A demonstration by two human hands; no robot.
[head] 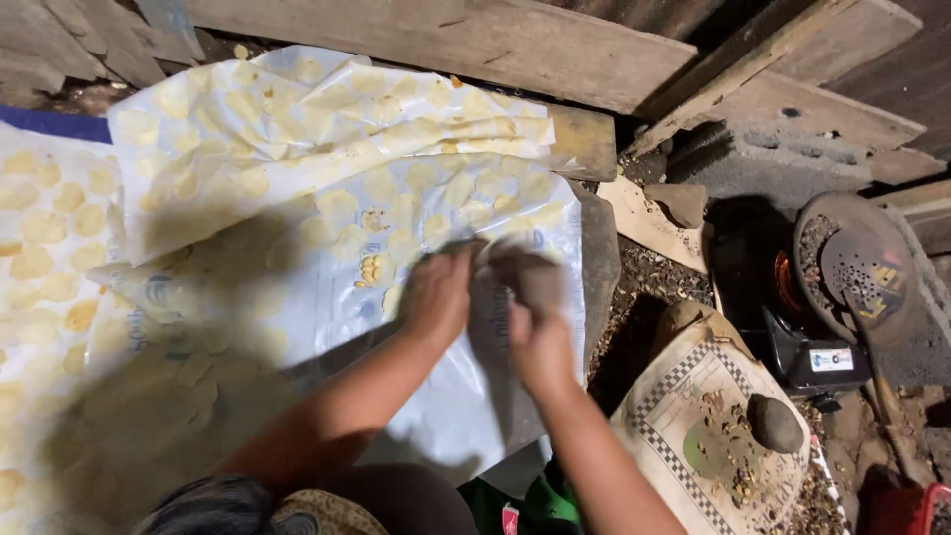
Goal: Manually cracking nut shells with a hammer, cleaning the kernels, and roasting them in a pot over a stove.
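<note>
Both my hands are raised over a white plastic sheet [466, 396] that is covered with thin, pale yellow flattened discs [337, 206]. My left hand [436, 295] pinches the sheet's upper edge, fingers closed on it. My right hand [535, 317] grips a fold of the same sheet just beside it; the fold is blurred by motion. A small cluster of yellow kernels [370, 267] lies on the sheet left of my left hand. A second sheet with more discs [297, 119] lies crumpled behind.
A round grey stone [775, 423] rests on a checkered-edged slab [693, 416] with crushed bits at the right. A small stove [802, 337] carries a dark pan and a perforated skimmer [864, 272]. Wooden planks [475, 40] and a concrete block [763, 159] stand behind.
</note>
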